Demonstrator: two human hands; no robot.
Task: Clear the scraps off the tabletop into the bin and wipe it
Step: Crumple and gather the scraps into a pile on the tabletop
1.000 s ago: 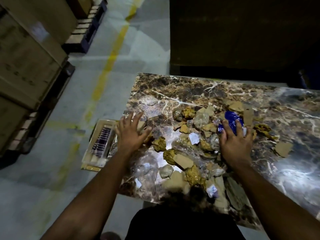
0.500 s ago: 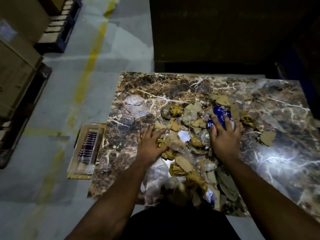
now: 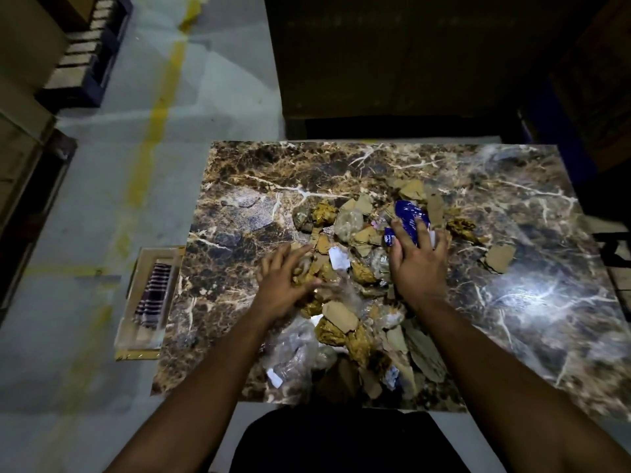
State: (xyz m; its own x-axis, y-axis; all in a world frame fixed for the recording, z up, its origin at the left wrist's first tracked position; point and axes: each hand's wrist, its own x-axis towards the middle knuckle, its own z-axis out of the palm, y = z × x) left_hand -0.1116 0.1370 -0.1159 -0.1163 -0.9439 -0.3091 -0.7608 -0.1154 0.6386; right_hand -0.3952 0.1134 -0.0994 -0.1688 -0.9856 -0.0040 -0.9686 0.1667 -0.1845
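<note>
A heap of scraps [image 3: 345,302], made of torn cardboard bits, crumpled yellow paper and clear plastic, covers the middle and near edge of the marble-patterned tabletop [image 3: 512,319]. My left hand [image 3: 283,285] lies flat with spread fingers on the heap's left side. My right hand [image 3: 418,264] presses flat on the heap's right side, its fingers over a blue wrapper [image 3: 408,215]. A black bin [image 3: 341,438] sits below the table's near edge, in front of me. A lone cardboard piece [image 3: 498,257] lies to the right of the heap.
On the floor left of the table stands a shallow box [image 3: 150,302] holding a striped cloth [image 3: 153,291]. Pallets with cartons [image 3: 78,52] line the far left. A yellow floor line [image 3: 150,148] runs alongside. A large dark box [image 3: 392,63] stands behind the table.
My left hand has slid right from the table's left edge into the heap, pushing scraps inward. My right hand has stayed on the blue wrapper. The heap has bunched toward the near edge.
</note>
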